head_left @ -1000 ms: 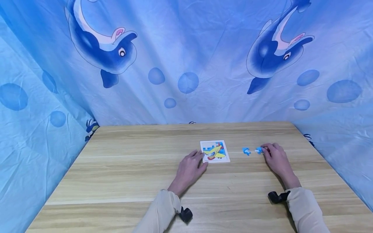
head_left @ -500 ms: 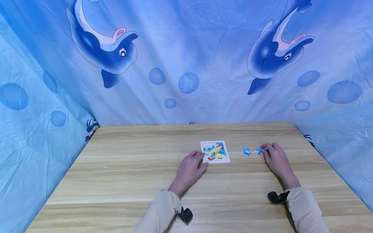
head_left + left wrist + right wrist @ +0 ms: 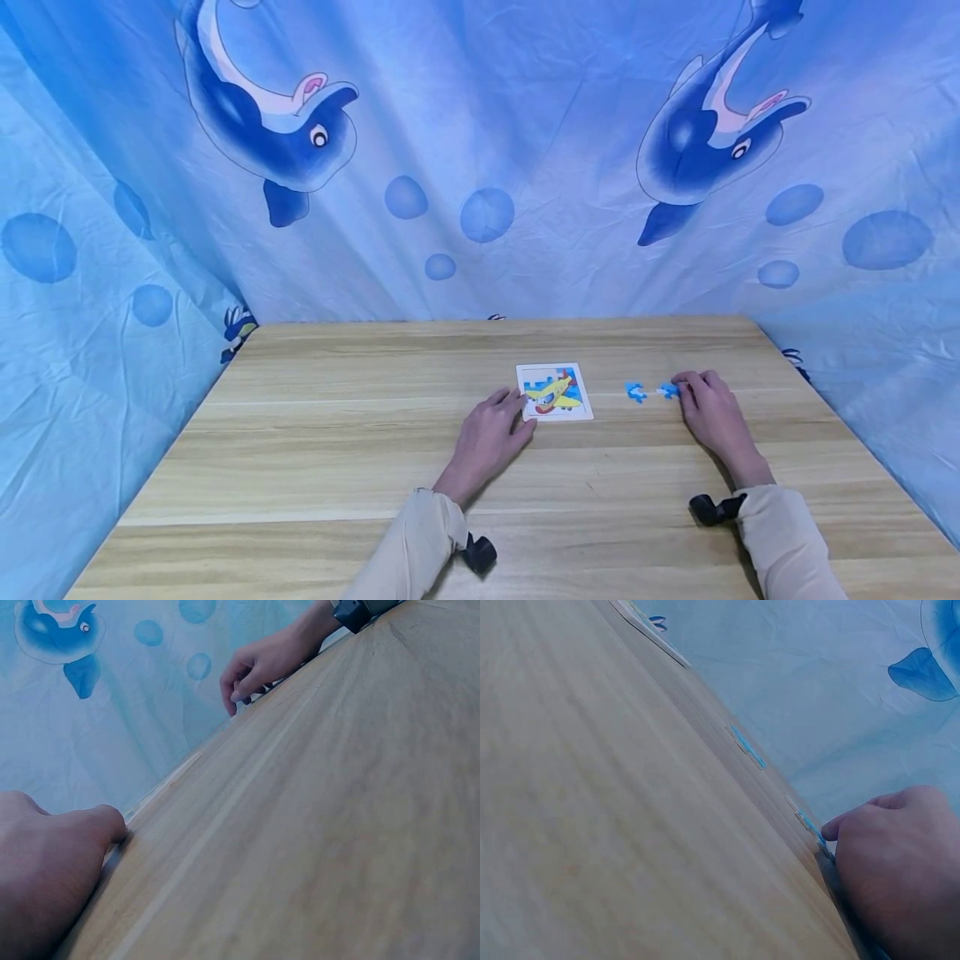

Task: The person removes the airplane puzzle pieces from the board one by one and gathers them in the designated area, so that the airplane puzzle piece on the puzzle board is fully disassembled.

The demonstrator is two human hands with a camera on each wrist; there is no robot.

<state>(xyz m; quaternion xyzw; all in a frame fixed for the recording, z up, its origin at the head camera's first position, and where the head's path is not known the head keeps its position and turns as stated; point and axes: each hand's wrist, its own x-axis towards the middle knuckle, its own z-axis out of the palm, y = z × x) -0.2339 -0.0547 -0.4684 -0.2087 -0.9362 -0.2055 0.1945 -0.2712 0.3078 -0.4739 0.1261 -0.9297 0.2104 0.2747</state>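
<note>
A square airplane jigsaw puzzle [image 3: 553, 392] with a white border lies on the table, showing a yellow plane on blue with bare gaps along its upper part. My left hand [image 3: 487, 437] rests at its near left corner, fingers over the left edge and thumb at the near edge. To the right, my right hand [image 3: 712, 412] pinches the right side of a blue and white puzzle piece [image 3: 667, 390] between thumb and forefinger, low at the tabletop. Another blue and white puzzle piece [image 3: 636, 392] lies between that one and the board. In the right wrist view both pieces appear nearly edge-on.
The wooden table [image 3: 337, 467] stretches out under both arms. Behind it hangs a blue curtain [image 3: 480, 125] printed with dolphins and bubbles. A black wrist camera [image 3: 478, 553] sits at the left sleeve, and another black camera [image 3: 712, 509] at the right.
Both hands stay nearly in place. The right fingertips and the puzzle piece at them shift only very slightly.
</note>
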